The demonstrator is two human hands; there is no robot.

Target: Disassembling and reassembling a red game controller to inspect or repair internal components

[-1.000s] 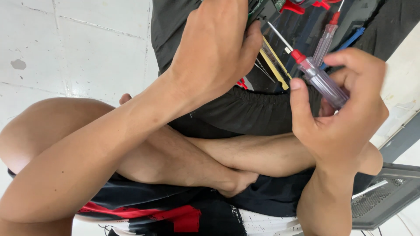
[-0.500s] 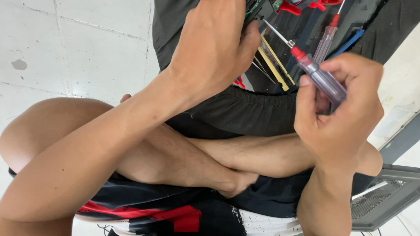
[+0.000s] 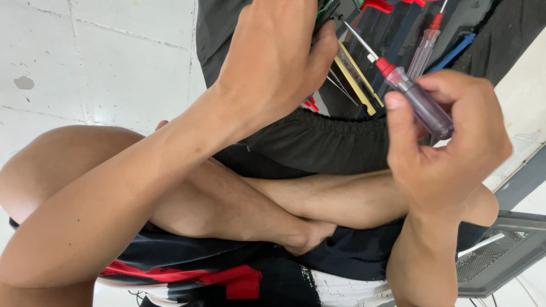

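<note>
My right hand (image 3: 449, 148) grips a screwdriver (image 3: 412, 94) with a clear purple handle and a red collar. Its metal shaft points up and left toward my left hand (image 3: 273, 57). My left hand is closed over a small green object (image 3: 325, 10) at the top edge; most of that object is hidden by my fingers. The screwdriver tip sits just beside my left fingertips. Below both hands lie my crossed bare legs (image 3: 239, 199) in black and red shorts.
An open black tool pouch (image 3: 341, 142) lies in front of my legs, holding a second clear-handled screwdriver (image 3: 424, 51), a yellow strip tool (image 3: 355, 74), red-handled tools and a blue one. A grey metal case (image 3: 500, 256) sits at the lower right. The floor is white.
My right hand has shifted slightly down and right along the screwdriver handle, turning it. My left hand stays in place at the top.
</note>
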